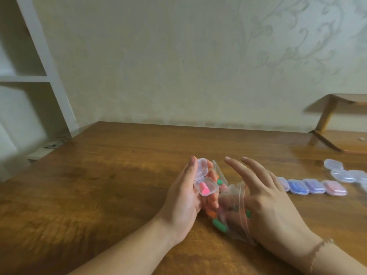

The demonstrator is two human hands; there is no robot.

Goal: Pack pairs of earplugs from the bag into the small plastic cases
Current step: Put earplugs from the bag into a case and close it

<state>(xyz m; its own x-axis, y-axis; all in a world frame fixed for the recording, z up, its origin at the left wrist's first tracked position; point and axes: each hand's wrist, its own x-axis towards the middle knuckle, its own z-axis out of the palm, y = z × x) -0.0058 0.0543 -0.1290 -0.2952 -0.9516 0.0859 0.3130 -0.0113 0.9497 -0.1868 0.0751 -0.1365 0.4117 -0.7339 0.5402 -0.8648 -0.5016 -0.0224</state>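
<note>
An open clear case [205, 180] is held in the left hand [186, 197], fingers curled round it, lid tipped up toward the far side; pink earplugs [204, 189] are seen in its lower half, number not resolvable. The case is kept close over the bag [233, 211], presumably so the transfer path is short. The bag, clear with a reddish zip strip, lies on the wooden table [111, 175] between the wrists; loose green earplugs [219, 225] and orange ones are visible inside. The right hand [264, 197] is at the bag mouth with long fingers spread and straight; the thumb is hidden behind plastic, so any pinch cannot be confirmed.

A row of closed filled cases [313, 186] is lined up right of the right hand, with clear cases [341, 172] beyond; contents not legible. Open tabletop is available left and ahead. The near table edge is out of view.
</note>
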